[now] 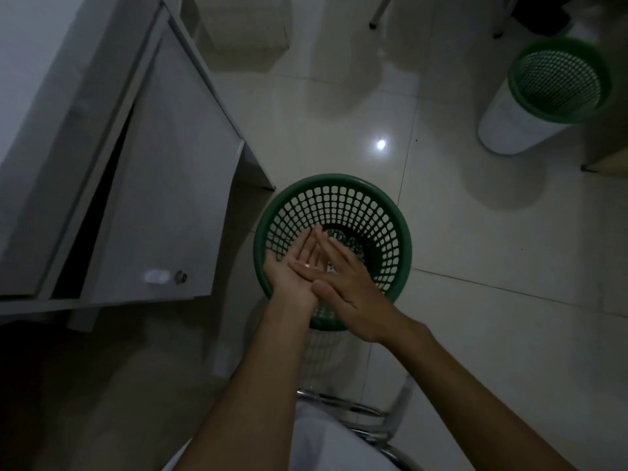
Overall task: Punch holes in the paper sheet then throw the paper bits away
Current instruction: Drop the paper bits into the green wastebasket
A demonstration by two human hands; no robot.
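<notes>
Both hands, the left hand [292, 266] palm-up under the flat right hand [343, 283], should brush gently over the green plastic mesh wastebasket [390, 212] so the clinging bits fall inside.

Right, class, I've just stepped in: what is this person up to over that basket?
A person holds both hands over a green mesh wastebasket on the tiled floor. The left hand lies palm up; the right hand lies flat across it, fingers overlapping, as if brushing paper bits off into the basket. A small pale speck shows on the left palm. A second green basket stands farther off, and a grey cabinet is beside them.
</notes>
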